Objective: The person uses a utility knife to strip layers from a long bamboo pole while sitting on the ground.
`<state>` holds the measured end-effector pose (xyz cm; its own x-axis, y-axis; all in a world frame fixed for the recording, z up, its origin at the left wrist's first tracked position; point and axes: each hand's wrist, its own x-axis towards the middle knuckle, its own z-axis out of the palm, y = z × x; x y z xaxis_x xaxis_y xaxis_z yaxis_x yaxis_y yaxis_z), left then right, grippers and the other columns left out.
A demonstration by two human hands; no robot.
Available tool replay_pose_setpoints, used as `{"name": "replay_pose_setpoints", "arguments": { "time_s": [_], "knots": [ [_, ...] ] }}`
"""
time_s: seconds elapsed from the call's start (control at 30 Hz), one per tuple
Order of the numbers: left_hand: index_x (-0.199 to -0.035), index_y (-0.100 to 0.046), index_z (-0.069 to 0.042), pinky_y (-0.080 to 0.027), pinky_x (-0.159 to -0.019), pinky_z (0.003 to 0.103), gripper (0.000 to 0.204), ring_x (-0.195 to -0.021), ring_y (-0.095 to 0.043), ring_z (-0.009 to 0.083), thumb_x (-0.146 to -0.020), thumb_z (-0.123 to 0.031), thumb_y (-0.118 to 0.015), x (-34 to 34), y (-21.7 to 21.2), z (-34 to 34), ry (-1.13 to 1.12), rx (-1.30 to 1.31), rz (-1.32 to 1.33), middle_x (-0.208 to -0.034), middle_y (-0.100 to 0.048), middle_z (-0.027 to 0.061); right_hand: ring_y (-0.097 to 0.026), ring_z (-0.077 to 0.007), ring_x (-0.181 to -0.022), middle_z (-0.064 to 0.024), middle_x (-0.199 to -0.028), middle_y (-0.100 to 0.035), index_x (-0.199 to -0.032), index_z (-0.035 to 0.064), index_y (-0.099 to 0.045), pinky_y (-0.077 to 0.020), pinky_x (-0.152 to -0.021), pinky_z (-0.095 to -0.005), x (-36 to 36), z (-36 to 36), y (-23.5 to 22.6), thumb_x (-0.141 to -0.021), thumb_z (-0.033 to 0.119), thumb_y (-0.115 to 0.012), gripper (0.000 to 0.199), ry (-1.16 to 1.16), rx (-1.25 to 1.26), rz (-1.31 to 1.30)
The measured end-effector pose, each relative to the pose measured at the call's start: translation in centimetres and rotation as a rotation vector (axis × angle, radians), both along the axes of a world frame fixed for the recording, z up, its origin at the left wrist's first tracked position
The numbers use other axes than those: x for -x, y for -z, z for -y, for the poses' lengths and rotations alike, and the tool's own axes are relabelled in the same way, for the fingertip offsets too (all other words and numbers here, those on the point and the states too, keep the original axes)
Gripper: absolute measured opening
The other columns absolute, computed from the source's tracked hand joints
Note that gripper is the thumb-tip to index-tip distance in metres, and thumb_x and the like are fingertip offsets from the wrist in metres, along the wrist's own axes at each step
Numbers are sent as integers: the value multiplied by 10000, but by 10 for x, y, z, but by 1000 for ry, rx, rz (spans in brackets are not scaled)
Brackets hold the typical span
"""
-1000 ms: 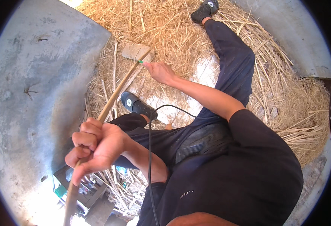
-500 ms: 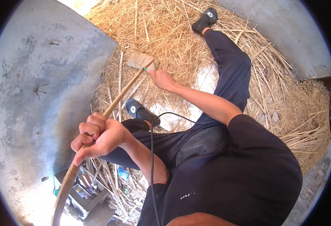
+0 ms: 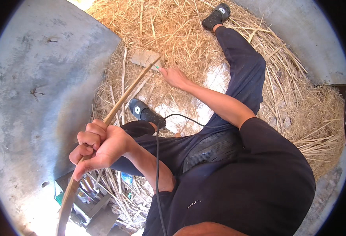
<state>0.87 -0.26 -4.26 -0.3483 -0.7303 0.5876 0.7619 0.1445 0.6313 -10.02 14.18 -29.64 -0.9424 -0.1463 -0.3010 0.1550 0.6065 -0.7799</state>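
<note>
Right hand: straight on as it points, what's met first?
Likely the strip, near its far end, just ahead of the right hand; the slab shows beyond. Depth between hand and strip is unclear.

Straw (image 3: 169,31) lay along the floor's (image 3: 216,80) far and right edges, between a left panel (image 3: 43,70) and a right panel (image 3: 307,35). A strip (image 3: 127,93) ran through the left hand (image 3: 102,145), its tip before a block (image 3: 141,58) toward the floor's far edge. The right hand (image 3: 175,77), a tool (image 3: 157,67) in it, was just right of that tip. A box (image 3: 96,208) stood at the floor's near left corner.
</note>
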Motion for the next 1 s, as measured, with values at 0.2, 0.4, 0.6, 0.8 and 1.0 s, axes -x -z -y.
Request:
{"name": "replay_pose_setpoints", "arguments": {
  "time_s": [0.2, 0.4, 0.6, 0.8, 1.0],
  "knots": [
    [-695, -231, -151, -68, -399, 233, 567, -439, -66, 74, -912, -674, -249, 4, -1, -12, 84, 52, -37, -508, -145, -35, -219, -110, -366, 63, -445, -262, -490, 126, -392, -282, -367, -340, 45, -3, 56, -999, 488, -288, 633, 117, -141, -71],
    [-694, -228, -154, -63, -402, 242, 562, -441, -61, 75, -916, -670, -245, -1, 0, 6, -69, -34, -1, -509, -137, -34, -632, -358, -784, -259, -818, -633, -768, -26, -658, -485, -764, -467, 14, 2, -69, -993, 463, -271, 663, 29, 33, 24],
    [-693, -229, -154, -64, -400, 244, 564, -441, -64, 77, -916, -672, -241, -2, 0, -3, 31, 0, -6, -505, -139, -33, -553, -311, -515, -158, -593, -585, -638, 2, -580, -462, -573, -425, 11, -17, 0, -989, 491, -270, 677, 29, -225, 12],
    [-706, -238, -151, -64, -404, 239, 559, -440, -75, 74, -916, -669, -246, 0, -1, -3, -11, 5, -12, -512, -152, -33, -594, -364, -567, -199, -627, -612, -687, -22, -605, -473, -611, -458, -3, 8, -48, -986, 493, -276, 680, -20, 70, -272],
    [-704, -235, -152, -60, -399, 240, 553, -435, -71, 71, -921, -661, -254, 3, -1, -5, -8, -15, -33, -511, -152, -33, -412, -177, -399, -38, -465, -414, -606, 43, -525, -408, -453, -397, 13, -9, 41, -1006, 435, -304, 602, 94, -121, -11]
  ]
}}
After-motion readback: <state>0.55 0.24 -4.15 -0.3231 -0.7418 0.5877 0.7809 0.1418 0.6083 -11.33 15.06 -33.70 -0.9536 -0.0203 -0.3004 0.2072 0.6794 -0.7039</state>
